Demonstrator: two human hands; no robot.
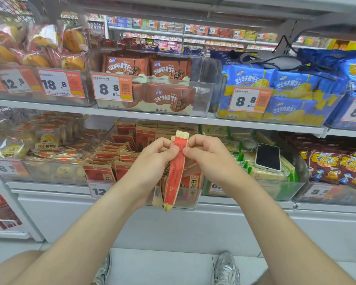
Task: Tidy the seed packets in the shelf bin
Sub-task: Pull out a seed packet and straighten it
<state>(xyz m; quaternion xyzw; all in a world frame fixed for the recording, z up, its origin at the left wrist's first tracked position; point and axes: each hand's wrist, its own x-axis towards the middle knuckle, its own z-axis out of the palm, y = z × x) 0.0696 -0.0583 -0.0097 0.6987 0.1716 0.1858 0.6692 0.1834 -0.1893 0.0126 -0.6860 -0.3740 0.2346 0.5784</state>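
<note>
Packets (pixel 111 159) of seeds, red and tan, fill the clear shelf bin (pixel 103 140) on the lower shelf straight ahead of you. Most stand upright in rows, while those on the left side lean back and overlap.

Your left hand (pixel 152 159) and your right hand (pixel 210 159) meet in front of that bin, and both are clenched on one seed packet (pixel 174 175). You pinch it near its upper part between thumb and curled forefinger, the left hand from the left and the right hand from the right. The packet is turned edge-on to you and nearly upright. Its tan top sticks up above your fingers and its lower end hangs in front of the bin's front wall.

More tan packet edges show beneath your left hand, and it is unclear whether that hand holds them too. A price tag (pixel 100 190) sits at the bin's lower left corner, partly hidden by your left forearm.

Just to the right, a phone (pixel 268 156) lies face up on green packs in the neighbouring bin. On the shelf above, brown biscuit packs (pixel 152 83) stand over the seed bin, with blue packs (pixel 275 95) beside them. Your shoes (pixel 226 268) show on the floor below.
</note>
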